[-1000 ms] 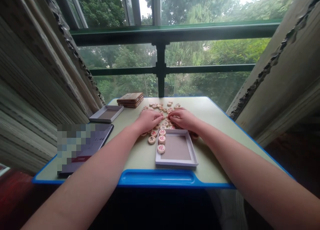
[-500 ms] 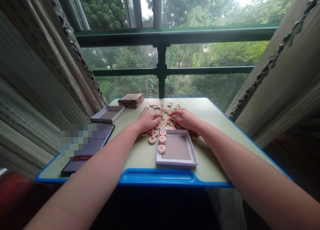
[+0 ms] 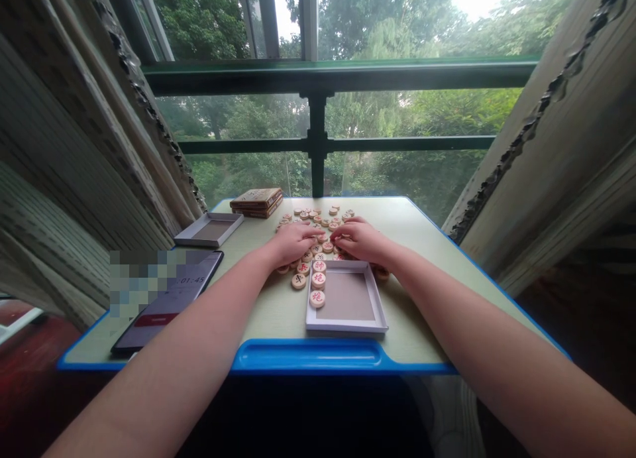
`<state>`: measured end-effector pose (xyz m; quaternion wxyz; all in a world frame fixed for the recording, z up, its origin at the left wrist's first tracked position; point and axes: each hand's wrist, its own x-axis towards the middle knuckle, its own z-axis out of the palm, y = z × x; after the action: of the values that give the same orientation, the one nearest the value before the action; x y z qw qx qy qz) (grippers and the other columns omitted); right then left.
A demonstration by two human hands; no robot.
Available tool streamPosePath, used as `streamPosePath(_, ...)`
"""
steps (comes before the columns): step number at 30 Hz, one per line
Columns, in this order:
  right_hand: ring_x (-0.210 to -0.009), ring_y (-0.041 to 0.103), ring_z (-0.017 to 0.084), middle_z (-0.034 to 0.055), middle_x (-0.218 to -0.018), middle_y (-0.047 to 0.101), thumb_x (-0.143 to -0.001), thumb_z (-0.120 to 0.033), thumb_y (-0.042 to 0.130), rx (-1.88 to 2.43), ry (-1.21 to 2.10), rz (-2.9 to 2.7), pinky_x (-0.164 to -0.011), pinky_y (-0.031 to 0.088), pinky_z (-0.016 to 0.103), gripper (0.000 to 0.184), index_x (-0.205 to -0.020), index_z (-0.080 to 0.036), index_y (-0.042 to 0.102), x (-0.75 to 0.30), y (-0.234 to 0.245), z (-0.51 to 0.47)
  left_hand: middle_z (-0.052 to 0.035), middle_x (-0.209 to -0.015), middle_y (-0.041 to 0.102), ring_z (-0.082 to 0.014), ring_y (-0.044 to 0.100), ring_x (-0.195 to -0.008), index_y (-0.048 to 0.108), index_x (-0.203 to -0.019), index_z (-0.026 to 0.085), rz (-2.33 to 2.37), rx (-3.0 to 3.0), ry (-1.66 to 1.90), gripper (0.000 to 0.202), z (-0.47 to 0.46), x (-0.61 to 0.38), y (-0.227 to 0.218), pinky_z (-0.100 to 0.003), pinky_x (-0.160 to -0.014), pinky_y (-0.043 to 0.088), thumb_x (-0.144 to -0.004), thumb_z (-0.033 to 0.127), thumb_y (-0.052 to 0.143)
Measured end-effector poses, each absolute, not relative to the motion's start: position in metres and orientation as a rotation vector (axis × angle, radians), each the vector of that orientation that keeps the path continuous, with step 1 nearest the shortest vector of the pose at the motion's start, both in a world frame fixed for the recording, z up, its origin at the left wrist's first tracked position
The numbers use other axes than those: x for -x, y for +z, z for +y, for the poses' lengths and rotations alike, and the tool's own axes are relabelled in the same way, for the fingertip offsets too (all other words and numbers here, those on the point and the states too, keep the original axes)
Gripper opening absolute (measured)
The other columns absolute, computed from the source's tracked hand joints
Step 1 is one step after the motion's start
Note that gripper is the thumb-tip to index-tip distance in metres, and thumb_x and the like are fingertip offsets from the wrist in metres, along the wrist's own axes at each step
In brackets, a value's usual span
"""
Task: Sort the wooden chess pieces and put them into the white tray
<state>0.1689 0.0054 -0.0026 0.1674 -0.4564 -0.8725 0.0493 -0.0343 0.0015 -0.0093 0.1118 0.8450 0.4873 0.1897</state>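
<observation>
Over a loose pile of round wooden Chinese chess pieces [image 3: 327, 246] I hold both hands, palms down. My left hand [image 3: 294, 240] lies on the pile's left side with its fingers stretched out towards the middle. From the right, my right hand [image 3: 362, 238] reaches in, its fingers bent and apart, fingertips at the pieces. Neither hand visibly grips a piece, though what lies under the palms is hidden. Just nearer to me is a shallow white box tray [image 3: 352, 295]. Three red-marked pieces [image 3: 318, 281] stand in a column along its left side.
A second shallow box tray [image 3: 211, 229] sits at the table's back left, beside a stack of flat boxes [image 3: 256, 202]. A phone [image 3: 171, 299] showing a timer lies at the left. The table has a blue edge [image 3: 308, 356] with a moulded groove. Curtains flank the window behind.
The whole view has shifted slightly left. My right fingertips have come down a little among the pieces; my left hand stays nearly in place. The phone's timer has gone from 01:44 to 01:45.
</observation>
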Motion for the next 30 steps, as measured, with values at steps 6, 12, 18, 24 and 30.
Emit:
streamPosePath(6,-0.098,0.055,0.021,0.004,-0.092,0.071,-0.083,-0.027,0.054,1.211,0.085,-2.466,-0.097,0.034,0.036,0.019,-0.09,-0.021,0.071,-0.169,-0.004,0.005,-0.0011,-0.128,0.058,-0.0267,0.036,-0.13,0.064,-0.113,0.026,1.456,-2.513,0.412,0.038,-0.003,0.032,-0.006,-0.045,-0.11,0.024,-0.085,0.035,0.04)
streamPosePath(12,-0.099,0.054,0.022,0.0014,-0.089,0.072,-0.08,-0.022,0.056,1.266,0.123,-2.431,-0.096,0.036,0.033,0.017,-0.084,-0.023,0.073,-0.168,-0.003,0.006,-0.0063,-0.121,0.06,-0.0267,0.04,-0.126,0.061,-0.11,0.023,1.508,-2.514,0.471,0.035,-0.007,0.03,-0.005,-0.047,-0.107,0.027,-0.084,0.036,0.042)
streamPosePath(18,-0.101,0.053,0.02,0.0014,-0.088,0.071,-0.078,-0.012,0.052,1.29,0.159,-2.376,-0.095,0.038,0.03,0.024,-0.082,-0.023,0.073,-0.166,-0.002,0.006,-0.0023,-0.12,0.061,-0.0267,0.042,-0.12,0.068,-0.099,0.024,1.422,-2.578,0.531,0.035,-0.007,0.029,-0.005,-0.046,-0.107,0.024,-0.087,0.038,0.037)
streamPosePath(24,-0.102,0.053,0.023,0.0045,-0.093,0.07,-0.08,-0.03,0.055,1.273,0.119,-2.496,-0.095,0.036,0.036,0.02,-0.09,-0.022,0.072,-0.165,0.003,-0.002,-0.0033,-0.127,0.057,-0.0273,0.035,-0.129,0.064,-0.102,0.024,1.471,-2.507,0.481,0.032,-0.007,0.028,-0.005,-0.051,-0.108,0.02,-0.087,0.03,0.036)
streamPosePath(30,-0.106,0.052,0.021,0.0035,-0.101,0.069,-0.083,-0.026,0.052,1.231,0.162,-2.464,-0.096,0.036,0.032,0.023,-0.092,-0.022,0.072,-0.167,0.007,-0.005,-0.0042,-0.118,0.062,-0.026,0.046,-0.117,0.066,-0.1,0.023,1.462,-2.567,0.598,0.033,-0.007,0.029,-0.007,-0.046,-0.104,0.028,-0.087,0.032,0.037)
